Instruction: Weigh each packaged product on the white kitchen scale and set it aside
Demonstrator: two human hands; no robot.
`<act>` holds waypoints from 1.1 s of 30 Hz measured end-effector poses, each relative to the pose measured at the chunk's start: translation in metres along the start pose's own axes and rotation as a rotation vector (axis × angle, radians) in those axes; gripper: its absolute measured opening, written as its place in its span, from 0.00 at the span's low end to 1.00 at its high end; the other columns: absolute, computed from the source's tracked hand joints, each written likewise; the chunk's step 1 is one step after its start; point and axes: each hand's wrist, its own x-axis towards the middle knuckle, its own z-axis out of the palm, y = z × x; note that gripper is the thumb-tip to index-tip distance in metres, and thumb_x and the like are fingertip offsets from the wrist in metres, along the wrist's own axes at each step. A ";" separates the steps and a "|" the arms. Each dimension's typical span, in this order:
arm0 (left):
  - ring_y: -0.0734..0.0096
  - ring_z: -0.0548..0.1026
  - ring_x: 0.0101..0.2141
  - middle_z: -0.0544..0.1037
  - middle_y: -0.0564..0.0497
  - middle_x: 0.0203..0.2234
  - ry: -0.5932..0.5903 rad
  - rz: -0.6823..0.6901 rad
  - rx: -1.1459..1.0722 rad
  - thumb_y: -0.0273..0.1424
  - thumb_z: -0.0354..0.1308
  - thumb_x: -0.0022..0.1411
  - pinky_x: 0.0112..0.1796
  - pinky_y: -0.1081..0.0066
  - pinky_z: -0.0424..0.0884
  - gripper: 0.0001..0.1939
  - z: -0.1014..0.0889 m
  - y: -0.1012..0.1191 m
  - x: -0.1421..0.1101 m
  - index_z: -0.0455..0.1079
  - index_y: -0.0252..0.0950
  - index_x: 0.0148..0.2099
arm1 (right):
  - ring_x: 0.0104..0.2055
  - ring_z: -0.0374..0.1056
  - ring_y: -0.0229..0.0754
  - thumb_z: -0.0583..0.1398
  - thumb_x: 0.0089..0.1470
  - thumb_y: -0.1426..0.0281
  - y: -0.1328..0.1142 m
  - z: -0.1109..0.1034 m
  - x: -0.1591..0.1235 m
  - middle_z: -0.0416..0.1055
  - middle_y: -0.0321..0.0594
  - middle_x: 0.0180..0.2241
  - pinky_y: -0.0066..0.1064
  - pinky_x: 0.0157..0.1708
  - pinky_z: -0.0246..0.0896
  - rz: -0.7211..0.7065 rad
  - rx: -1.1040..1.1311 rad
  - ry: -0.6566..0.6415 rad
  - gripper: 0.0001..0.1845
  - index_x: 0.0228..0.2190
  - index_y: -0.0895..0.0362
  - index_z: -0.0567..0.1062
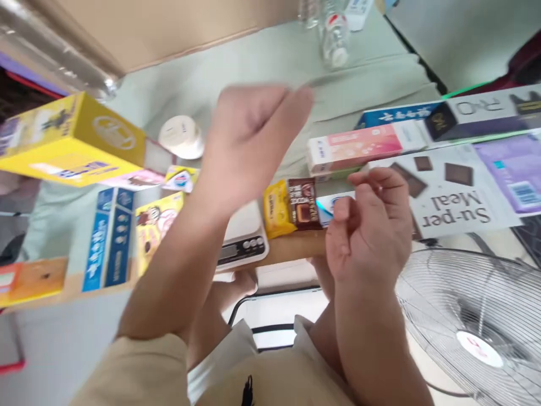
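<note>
My left hand (249, 135) is raised above the table, over the far side of a white kitchen scale (243, 237). Motion smears it, and its fingers are bent out of sight behind the thumb and the back of the hand. Lower and to the right, my right hand (372, 225) hovers at the table's near edge. Its fingers are loosely curled and apart, with nothing seen between them. Close to its thumb lies a small white and blue packet (325, 208), partly covered. Beside that are a brown snack packet (303, 204) and a yellow snack packet (278, 210).
At left stand a large yellow box (76, 141), blue boxes (110, 237) and a round white container (181, 137). A pink box (359, 148) and a white "Su-per Meal" box (452, 197) lie right. Farther back is a clear bottle (336, 39); a fan (473, 321) stands below right.
</note>
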 end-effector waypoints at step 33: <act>0.68 0.68 0.25 0.71 0.56 0.24 0.554 -0.716 0.631 0.37 0.64 0.52 0.28 0.68 0.65 0.13 -0.345 -0.083 -0.229 0.71 0.42 0.40 | 0.31 0.79 0.37 0.58 0.68 0.68 0.165 0.150 -0.199 0.79 0.34 0.30 0.30 0.33 0.77 0.194 -0.523 -1.149 0.05 0.40 0.51 0.75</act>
